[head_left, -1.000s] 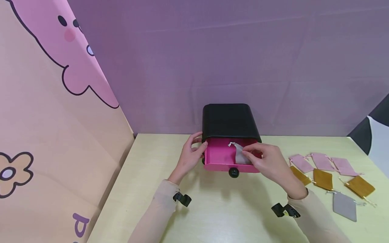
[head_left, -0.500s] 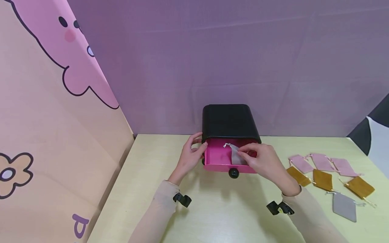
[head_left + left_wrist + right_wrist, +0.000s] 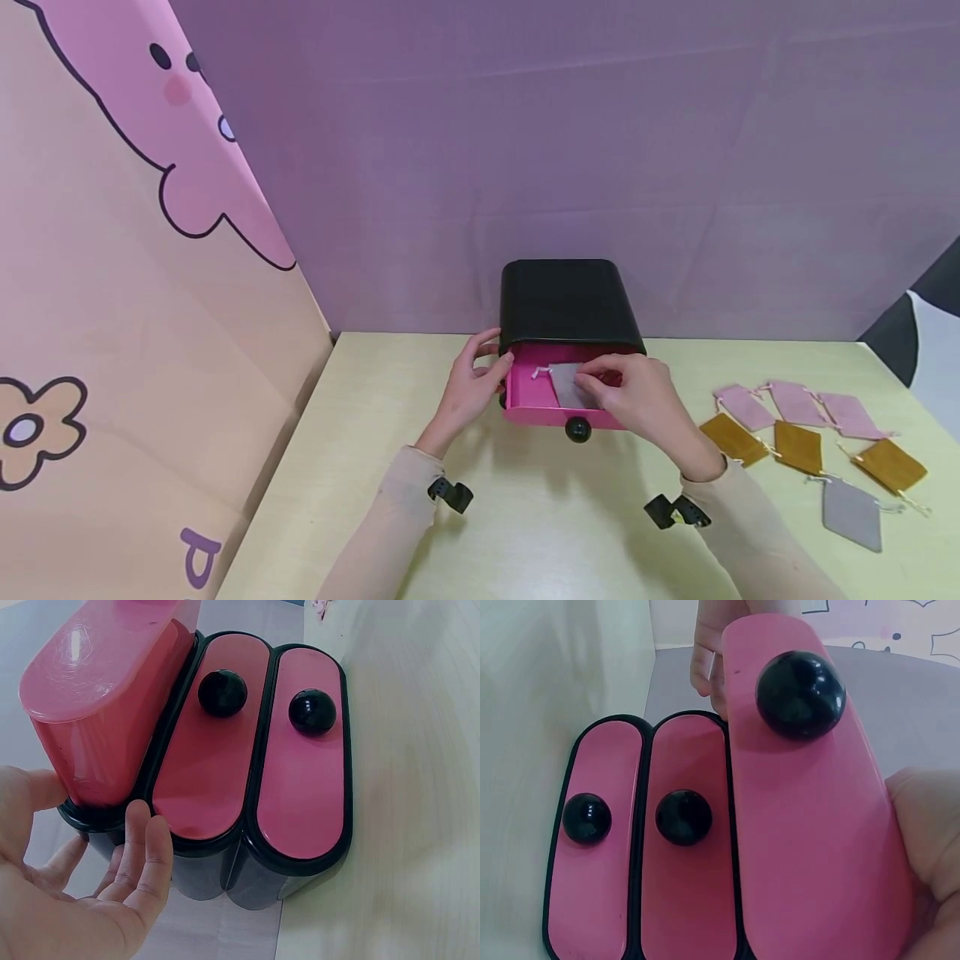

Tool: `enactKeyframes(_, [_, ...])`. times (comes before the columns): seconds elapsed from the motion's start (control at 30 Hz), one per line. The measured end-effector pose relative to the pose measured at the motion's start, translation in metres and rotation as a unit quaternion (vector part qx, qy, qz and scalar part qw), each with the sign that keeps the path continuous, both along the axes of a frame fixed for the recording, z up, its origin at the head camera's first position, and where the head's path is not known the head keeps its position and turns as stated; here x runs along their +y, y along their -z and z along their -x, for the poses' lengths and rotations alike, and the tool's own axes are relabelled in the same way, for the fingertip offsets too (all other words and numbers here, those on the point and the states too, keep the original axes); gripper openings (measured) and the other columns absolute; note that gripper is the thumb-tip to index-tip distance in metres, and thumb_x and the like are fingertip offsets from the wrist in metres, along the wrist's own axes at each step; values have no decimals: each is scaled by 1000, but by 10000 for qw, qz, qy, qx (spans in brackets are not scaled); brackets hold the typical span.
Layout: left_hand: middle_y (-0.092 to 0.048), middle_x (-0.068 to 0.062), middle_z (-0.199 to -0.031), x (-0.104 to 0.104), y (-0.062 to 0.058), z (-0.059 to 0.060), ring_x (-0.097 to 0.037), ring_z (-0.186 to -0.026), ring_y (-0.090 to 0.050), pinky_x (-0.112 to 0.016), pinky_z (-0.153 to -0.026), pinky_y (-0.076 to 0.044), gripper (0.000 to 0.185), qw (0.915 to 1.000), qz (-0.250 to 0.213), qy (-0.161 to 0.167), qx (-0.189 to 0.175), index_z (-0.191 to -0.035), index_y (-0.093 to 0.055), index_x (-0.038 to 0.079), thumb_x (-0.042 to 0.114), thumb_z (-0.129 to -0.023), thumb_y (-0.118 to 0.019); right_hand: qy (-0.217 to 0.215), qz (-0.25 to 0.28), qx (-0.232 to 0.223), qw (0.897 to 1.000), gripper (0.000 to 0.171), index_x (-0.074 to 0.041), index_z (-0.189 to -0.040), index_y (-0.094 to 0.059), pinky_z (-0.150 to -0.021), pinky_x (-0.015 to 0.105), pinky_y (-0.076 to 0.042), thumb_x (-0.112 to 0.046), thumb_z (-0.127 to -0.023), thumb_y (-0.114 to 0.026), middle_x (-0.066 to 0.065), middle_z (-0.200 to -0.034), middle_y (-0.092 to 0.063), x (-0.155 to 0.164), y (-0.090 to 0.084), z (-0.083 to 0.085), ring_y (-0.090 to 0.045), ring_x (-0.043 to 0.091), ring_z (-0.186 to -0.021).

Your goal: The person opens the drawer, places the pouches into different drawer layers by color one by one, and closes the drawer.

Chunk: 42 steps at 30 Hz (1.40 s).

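Observation:
A small black cabinet (image 3: 566,300) stands against the back wall with its top pink drawer (image 3: 528,413) pulled out. Along the cabinet's left side rests my left hand (image 3: 467,387); in the left wrist view its thumb touches the side of the pulled-out drawer and its loosely bent fingers lie along the black casing. Inside the drawer, a grey drawstring pouch (image 3: 562,382) lies with its white cord pointing left. My right hand (image 3: 645,400) reaches over the drawer's right side and pinches the pouch between thumb and forefinger. The right fingertips are hidden in the right wrist view behind the drawer front.
Two more drawers, a middle one (image 3: 210,757) and a bottom one (image 3: 309,780), are closed, each with a black ball knob. On the table's right lie pink pouches (image 3: 797,402), mustard pouches (image 3: 797,447) and another grey pouch (image 3: 852,512). A purple sheet (image 3: 600,167) hangs behind.
My right hand has moved left with the grey pouch, which has gone from hanging upright to lying flatter in the drawer. My left hand stays in place.

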State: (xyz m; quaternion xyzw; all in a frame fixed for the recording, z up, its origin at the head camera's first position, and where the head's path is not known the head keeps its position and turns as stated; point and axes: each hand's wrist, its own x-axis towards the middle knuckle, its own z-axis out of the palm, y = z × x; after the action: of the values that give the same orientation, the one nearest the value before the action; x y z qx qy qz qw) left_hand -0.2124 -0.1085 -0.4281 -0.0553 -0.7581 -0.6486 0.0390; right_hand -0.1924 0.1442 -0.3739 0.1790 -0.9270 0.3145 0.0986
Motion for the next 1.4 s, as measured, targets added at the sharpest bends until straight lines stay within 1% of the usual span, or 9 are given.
enactKeyframes(0.23, [-58, -17, -143, 1, -1, -2, -27, -99, -73, -36, -84, -66, 53, 10000, 39, -11, -8, -156, -50, 22, 27, -106, -66, 93, 107, -110, 9998, 19, -7, -110, -83, -72, 31, -55, -17, -94, -80, 12, -100, -81, 0, 0, -2, -66, 30, -92])
enactKeyframes(0.47, [-58, -18, -143, 0, -1, -1, -27, -100, -74, -35, -83, -66, 53, 10000, 6, -12, -19, -156, -50, 22, 27, -106, -66, 265, 272, -146, 9992, 23, -7, -114, -82, -71, 26, -53, -20, -95, -79, 14, -105, -80, 6, 0, -5, -63, 27, -92])
enactKeyframes(0.57, [-58, -18, -143, -1, -1, -1, -24, -97, -73, -33, -81, -65, 52, 10000, -84, 13, -8, -156, -51, 21, 26, -106, -66, 353, 386, -22, 9986, 24, -7, -115, -81, -69, 26, -52, -21, -96, -79, 14, -104, -80, 9, 0, -7, -63, 27, -90])
enactKeyframes(0.7, [-57, -19, -142, -2, -1, -1, -18, -91, -72, -30, -78, -64, 52, 9998, -195, 60, 15, -155, -51, 19, 24, -106, -65, 538, 607, 327, 9962, 21, -7, -112, -81, -70, 24, -51, -20, -97, -77, 11, -99, -80, 14, 6, -9, -64, 25, -87])
enactKeyframes(0.83, [-58, -19, -141, -2, 0, 0, -15, -86, -70, -29, -77, -63, 52, 9997, -231, 83, 11, -155, -51, 19, 23, -105, -66, 737, 948, 646, 9907, 19, -8, -110, -82, -69, 17, -49, -19, -97, -76, 10, -94, -80, 20, 14, -11, -64, 20, -84])
enactKeyframes(0.93, [-58, -20, -140, -2, 1, 0, -15, -84, -69, -28, -76, -62, 52, 9996, -253, 98, 18, -155, -51, 19, 23, -105, -66, 905, 1128, 758, 9866, 19, -9, -110, -83, -67, 13, -48, -21, -97, -76, 9, -93, -80, 24, 16, -12, -63, 14, -82])
enactKeyframes(1.1, [-58, -19, -140, -2, 1, 1, -14, -83, -69, -27, -76, -62, 52, 9996, -256, 92, 7, -156, -51, 20, 23, -106, -66, 1055, 1202, 692, 9847, 22, -9, -112, -83, -64, 14, -47, -23, -98, -75, 12, -96, -80, 29, 16, -14, -59, 11, -79])
enactKeyframes(1.3, [-58, -21, -140, -1, 0, 1, -14, -83, -69, -27, -76, -62, 52, 9997, -230, 96, 38, -155, -51, 18, 22, -106, -66, 1183, 1404, 566, 9814, 25, -9, -115, -82, -67, 13, -46, -27, -99, -75, 12, -101, -81, 37, 20, -17, -57, 2, -82])
enactKeyframes(1.4, [-58, -20, -140, -1, 0, 1, -15, -84, -70, -27, -76, -62, 52, 9998, -171, 94, 47, -156, -51, 18, 23, -106, -66, 1263, 1484, 574, 9791, 25, -9, -114, -82, -68, 13, -46, -28, -99, -75, 12, -99, -80, 41, 24, -17, -58, 1, -81])
